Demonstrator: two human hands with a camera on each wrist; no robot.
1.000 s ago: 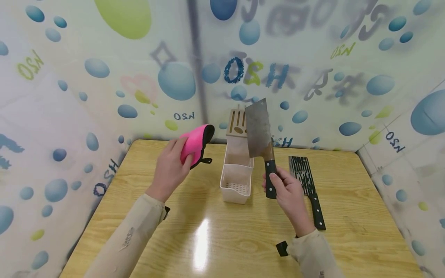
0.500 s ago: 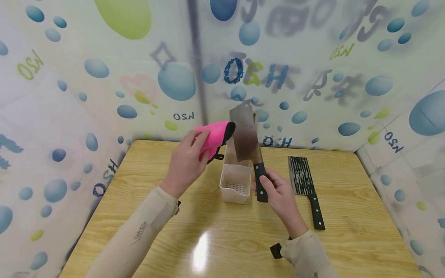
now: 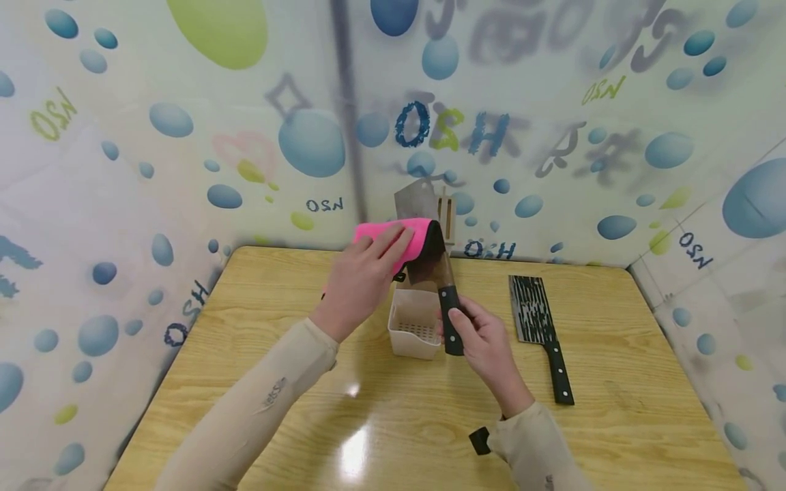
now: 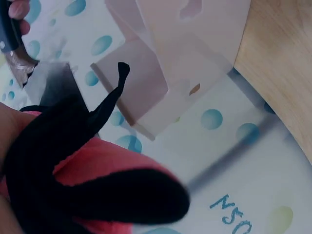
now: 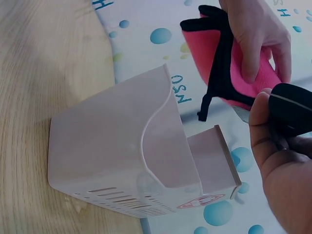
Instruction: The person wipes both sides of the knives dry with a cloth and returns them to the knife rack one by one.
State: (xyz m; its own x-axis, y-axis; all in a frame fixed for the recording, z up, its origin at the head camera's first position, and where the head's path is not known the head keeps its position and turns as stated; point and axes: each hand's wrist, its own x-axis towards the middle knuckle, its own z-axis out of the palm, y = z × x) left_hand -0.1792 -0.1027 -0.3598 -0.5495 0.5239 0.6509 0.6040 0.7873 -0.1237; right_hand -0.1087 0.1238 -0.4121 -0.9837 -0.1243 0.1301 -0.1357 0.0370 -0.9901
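In the head view my right hand (image 3: 491,341) grips the black riveted handle of a cleaver (image 3: 450,314), its metal blade tilted up and away. My left hand (image 3: 362,279) holds a folded pink cloth (image 3: 402,235) with black trim and a small black loop, which hangs free in the left wrist view. From the head, the cloth overlaps the middle of the blade, hiding part of it; whether it touches the metal I cannot tell. Below both hands stands a pale plastic knife holder (image 3: 414,341) with open compartments and a slotted top (image 3: 447,218), partly covered by the cleaver.
A second cleaver (image 3: 535,310) with a black-streaked blade lies flat to the right, handle toward me. The wooden table (image 3: 632,382) meets patterned walls (image 3: 552,82) at the back and sides.
My left hand has carried the pink cloth rightward until it overlaps the blade. My right hand has shifted the cleaver left, in front of the holder. The second cleaver stays put.
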